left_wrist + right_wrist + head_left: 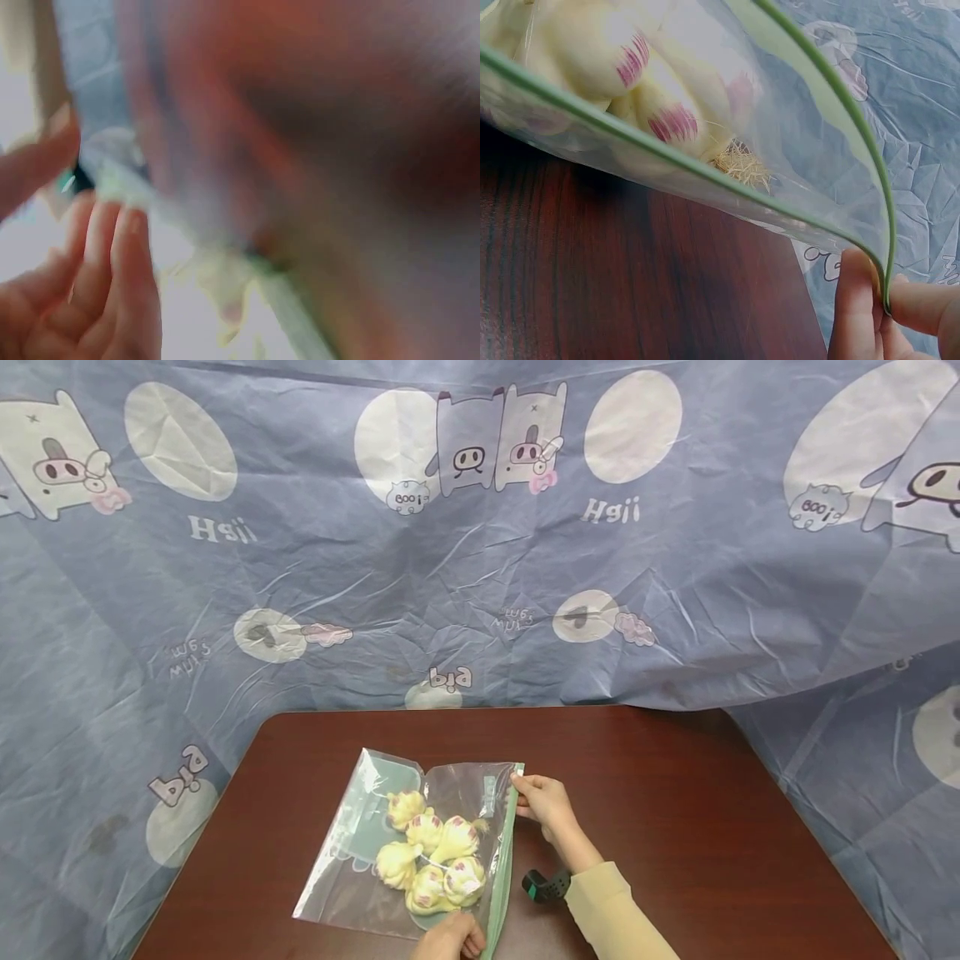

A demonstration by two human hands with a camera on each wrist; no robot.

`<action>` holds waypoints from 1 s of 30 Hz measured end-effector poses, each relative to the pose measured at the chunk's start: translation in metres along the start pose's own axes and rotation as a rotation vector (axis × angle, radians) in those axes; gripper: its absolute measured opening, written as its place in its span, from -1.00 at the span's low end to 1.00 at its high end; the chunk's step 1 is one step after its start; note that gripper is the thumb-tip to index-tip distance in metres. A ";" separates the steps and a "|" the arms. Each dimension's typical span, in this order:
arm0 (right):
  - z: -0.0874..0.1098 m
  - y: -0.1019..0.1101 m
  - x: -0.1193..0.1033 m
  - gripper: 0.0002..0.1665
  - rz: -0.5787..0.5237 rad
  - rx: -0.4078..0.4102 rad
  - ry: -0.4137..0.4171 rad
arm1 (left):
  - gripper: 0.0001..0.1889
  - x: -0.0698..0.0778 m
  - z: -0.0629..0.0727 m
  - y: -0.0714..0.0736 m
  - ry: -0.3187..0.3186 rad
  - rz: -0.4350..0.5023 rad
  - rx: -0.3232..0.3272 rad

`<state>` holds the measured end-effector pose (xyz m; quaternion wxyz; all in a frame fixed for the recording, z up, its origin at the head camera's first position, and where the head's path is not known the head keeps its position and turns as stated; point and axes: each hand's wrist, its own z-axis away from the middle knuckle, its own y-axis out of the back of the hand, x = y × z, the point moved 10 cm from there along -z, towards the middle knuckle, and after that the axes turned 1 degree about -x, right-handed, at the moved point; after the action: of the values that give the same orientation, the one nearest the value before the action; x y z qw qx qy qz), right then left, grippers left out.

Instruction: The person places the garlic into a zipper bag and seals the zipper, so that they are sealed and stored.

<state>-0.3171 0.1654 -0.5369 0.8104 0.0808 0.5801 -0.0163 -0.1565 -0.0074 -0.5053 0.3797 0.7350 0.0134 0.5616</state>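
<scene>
A clear zip bag [345,893] with a green zip strip [504,860] lies across the front of the table, holding several garlic bulbs [427,860] with purple streaks. My right hand [551,810] pinches the far corner of the strip between thumb and fingers. In the right wrist view the two green lips [705,174] spread apart from that pinched corner, and dry roots [741,165] show on one bulb. My left hand [450,937] is at the near end of the strip, partly cut off by the frame. Its thumb and fingers [101,255] stand apart in the blurred left wrist view.
The dark red wooden table [637,777] extends behind and to the right of the bag. A blue cloth [480,552] printed with cartoon pigs hangs behind the table and down both sides. A dark band [546,887] is at my right wrist, beside the light sleeve [611,902].
</scene>
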 end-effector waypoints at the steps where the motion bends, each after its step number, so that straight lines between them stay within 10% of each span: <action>1: 0.000 0.000 0.000 -0.58 -0.002 0.001 0.002 | -0.77 0.001 -0.003 0.003 0.023 0.042 -0.030; 4: 0.001 0.001 0.000 -0.59 -0.007 0.003 0.002 | -0.80 0.011 -0.015 0.021 0.037 0.055 -0.035; 14: 0.005 0.003 -0.002 -0.61 -0.003 0.002 0.021 | -0.96 0.029 -0.079 0.083 0.073 -0.166 0.236; 30: 0.012 0.003 -0.009 -0.55 0.087 0.019 0.078 | -0.74 0.015 -0.173 0.083 0.152 -0.267 0.171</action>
<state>-0.3081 0.1658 -0.5241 0.7864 0.1142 0.6068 0.0165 -0.3289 0.0343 -0.4315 0.3851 0.7116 0.1872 0.5571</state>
